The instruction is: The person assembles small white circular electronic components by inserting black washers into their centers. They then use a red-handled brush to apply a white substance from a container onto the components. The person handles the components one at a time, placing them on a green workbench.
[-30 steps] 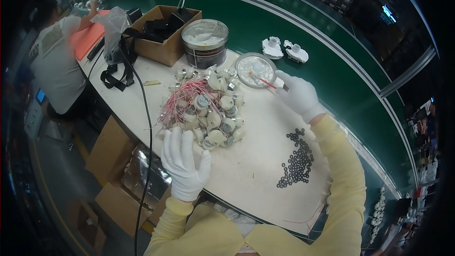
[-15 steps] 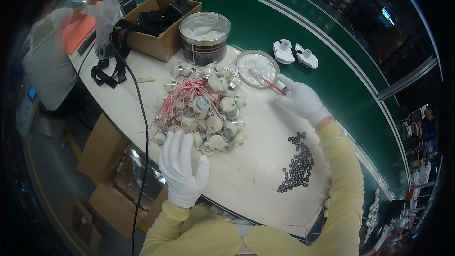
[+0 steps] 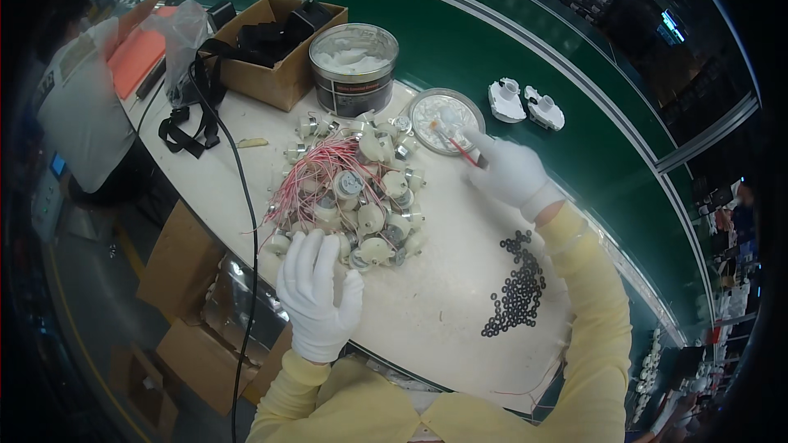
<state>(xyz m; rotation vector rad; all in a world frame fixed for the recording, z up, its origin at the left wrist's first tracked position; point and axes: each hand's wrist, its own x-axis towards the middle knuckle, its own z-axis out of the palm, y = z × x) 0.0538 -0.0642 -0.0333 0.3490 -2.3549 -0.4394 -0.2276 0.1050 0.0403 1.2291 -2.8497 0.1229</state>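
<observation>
My right hand [image 3: 513,172], in a white glove, is closed on the red handle of a small brush [image 3: 465,152]. The brush leans over the rim of a round, shallow metal lid [image 3: 423,138], its tip in white paste. My left hand [image 3: 316,291], also gloved, has its fingers stretched and thumb apart. Its fingertips are at the near edge of a heap of small round motors [image 3: 371,217]; whether they touch one is unclear. The motors have cream covers, and a tangle of red and white wires [image 3: 324,172] lies over them.
Beyond the heap stand an open tin of white paste [image 3: 353,74] and a cardboard box [image 3: 267,74] of black items. Black rings [image 3: 517,291] are scattered at right. White housings [image 3: 506,100] sit on the green belt [image 3: 451,41]. A black cable [image 3: 246,189] hangs at left; another person [image 3: 82,107] works beyond.
My right hand has shifted slightly left and closed further round the brush handle. The two white housings have moved to the right on the green belt. My left hand has barely moved.
</observation>
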